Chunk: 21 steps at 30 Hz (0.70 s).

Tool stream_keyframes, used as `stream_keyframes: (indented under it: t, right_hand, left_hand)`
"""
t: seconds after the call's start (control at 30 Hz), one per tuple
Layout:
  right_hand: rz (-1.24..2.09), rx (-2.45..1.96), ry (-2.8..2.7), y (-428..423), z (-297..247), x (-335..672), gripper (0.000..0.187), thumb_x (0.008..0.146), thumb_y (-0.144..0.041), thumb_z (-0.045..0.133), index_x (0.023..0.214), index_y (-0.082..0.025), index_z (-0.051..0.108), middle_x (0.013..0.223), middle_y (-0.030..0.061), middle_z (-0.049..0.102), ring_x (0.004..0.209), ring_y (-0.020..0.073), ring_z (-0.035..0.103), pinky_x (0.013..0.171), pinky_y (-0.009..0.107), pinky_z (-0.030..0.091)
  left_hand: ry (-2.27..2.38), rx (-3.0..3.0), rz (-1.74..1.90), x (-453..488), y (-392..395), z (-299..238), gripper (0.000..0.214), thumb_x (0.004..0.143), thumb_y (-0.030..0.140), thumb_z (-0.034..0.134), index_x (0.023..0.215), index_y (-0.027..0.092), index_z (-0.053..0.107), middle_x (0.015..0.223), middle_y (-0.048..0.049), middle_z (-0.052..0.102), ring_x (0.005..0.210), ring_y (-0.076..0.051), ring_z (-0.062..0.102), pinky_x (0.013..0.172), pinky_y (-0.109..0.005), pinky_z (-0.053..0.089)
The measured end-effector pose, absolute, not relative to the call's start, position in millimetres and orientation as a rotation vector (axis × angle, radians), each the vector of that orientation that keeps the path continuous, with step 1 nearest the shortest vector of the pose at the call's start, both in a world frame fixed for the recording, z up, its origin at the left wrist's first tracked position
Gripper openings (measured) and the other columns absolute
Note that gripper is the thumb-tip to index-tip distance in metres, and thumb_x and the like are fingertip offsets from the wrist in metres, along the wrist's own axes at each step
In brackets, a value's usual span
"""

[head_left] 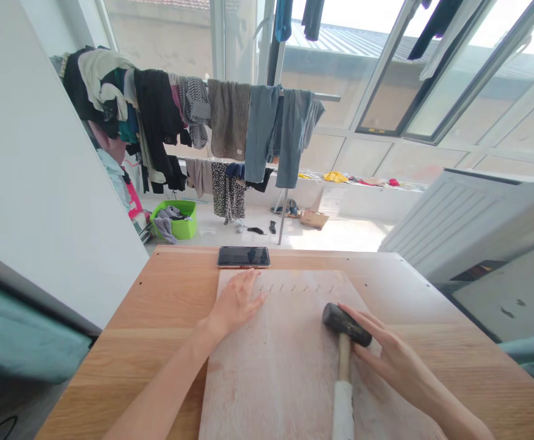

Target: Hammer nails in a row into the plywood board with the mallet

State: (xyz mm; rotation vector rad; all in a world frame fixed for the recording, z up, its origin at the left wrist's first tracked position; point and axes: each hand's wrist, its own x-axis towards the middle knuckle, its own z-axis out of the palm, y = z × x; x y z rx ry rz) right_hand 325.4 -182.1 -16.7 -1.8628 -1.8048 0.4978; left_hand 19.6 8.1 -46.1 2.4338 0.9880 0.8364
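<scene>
On the left part of the wooden counter (157,318) we see the left hand (237,299), open and flat, its palm down on the far left corner of a pale board (285,379). The board is smooth, worn and rectangular. Just behind this hand a dark, glossy phone (243,256) lies on the counter, touching neither the hand nor the board. To the right of the fingers a row of small marks (299,287) runs along the far edge of the board; we cannot tell if they are nails or slots. Further right lies the hammer (344,366). Its long axis points away from us, with the dark, rounded head far and the wooden handle with a white grip near. The right hand (395,357) is the nearer one: it comes from the right, open, with the fingers resting on the head and not closed around anything. The left hand is well apart from the hammer.
</scene>
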Motion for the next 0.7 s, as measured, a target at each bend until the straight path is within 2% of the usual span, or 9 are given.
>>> stream_keyframes:
  t: [0.27, 0.5, 0.7]
  right_hand:
    - [0.294, -1.869, -1.638, -183.8, -35.6, 329.6, 0.054, 0.100, -0.041, 0.048, 0.153, -0.027, 0.045, 0.149, 0.0107, 0.057, 0.140, 0.0285, 0.053, 0.117, 0.044, 0.042]
    - [0.247, -1.854, -1.664, -186.1, -40.3, 329.3, 0.052, 0.100, -0.041, 0.050, 0.151, -0.031, 0.045, 0.144, 0.0078, 0.060, 0.133, 0.0262, 0.059, 0.112, 0.039, 0.047]
    - [0.288, -1.819, -1.689, -192.5, -40.0, 325.3, 0.050, 0.101, -0.039, 0.049, 0.150, -0.032, 0.044, 0.144, 0.0073, 0.058, 0.134, 0.0261, 0.058, 0.111, 0.039, 0.048]
  left_hand:
    - [0.990, 2.484, 0.804, 19.7, 7.0, -46.7, 0.045, 0.096, 0.034, 0.059, 0.137, 0.016, 0.053, 0.140, -0.0177, 0.062, 0.135, -0.030, 0.057, 0.116, -0.049, 0.046]
    - [1.030, 2.479, 0.745, 18.9, 0.4, -43.7, 0.048, 0.096, 0.035, 0.056, 0.138, 0.013, 0.053, 0.142, -0.0182, 0.060, 0.136, -0.029, 0.056, 0.119, -0.048, 0.043]
    - [1.086, 2.461, 0.754, 9.7, -17.5, -44.9, 0.047, 0.096, 0.034, 0.055, 0.138, 0.013, 0.053, 0.141, -0.0181, 0.062, 0.135, -0.029, 0.057, 0.118, -0.048, 0.044]
